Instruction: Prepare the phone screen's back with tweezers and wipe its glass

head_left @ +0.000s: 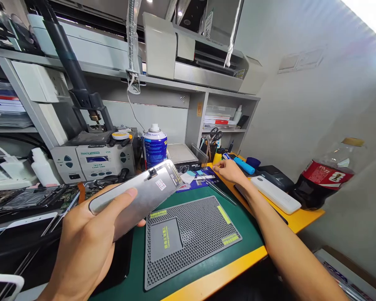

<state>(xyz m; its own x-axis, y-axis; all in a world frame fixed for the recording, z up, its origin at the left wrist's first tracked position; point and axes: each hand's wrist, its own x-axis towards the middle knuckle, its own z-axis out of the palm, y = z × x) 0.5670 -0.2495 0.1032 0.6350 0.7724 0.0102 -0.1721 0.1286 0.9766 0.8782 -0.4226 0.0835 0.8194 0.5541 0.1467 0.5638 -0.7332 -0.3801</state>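
Note:
A phone screen panel (144, 198), its grey metal back facing up with a small white label, is held tilted in my left hand (90, 234), the thumb across its back. My right hand (228, 169) reaches to the back of the bench, fingers bent together beside the blue and yellow items; what it touches, if anything, is too small to make out. Tweezers (219, 190) lie just in front of it, near small papers on a blue sheet (191, 184). Below the panel, a grey perforated mat (194, 238) rests on the green work mat (250, 234).
A blue spray can (155, 146) and a soldering station (97, 161) stand behind. Phone parts (28, 198) crowd the left. At right are a white power bank (275, 194), a black box (274, 177) and a cola bottle (326, 175). Scissors (215, 134) stand in a holder.

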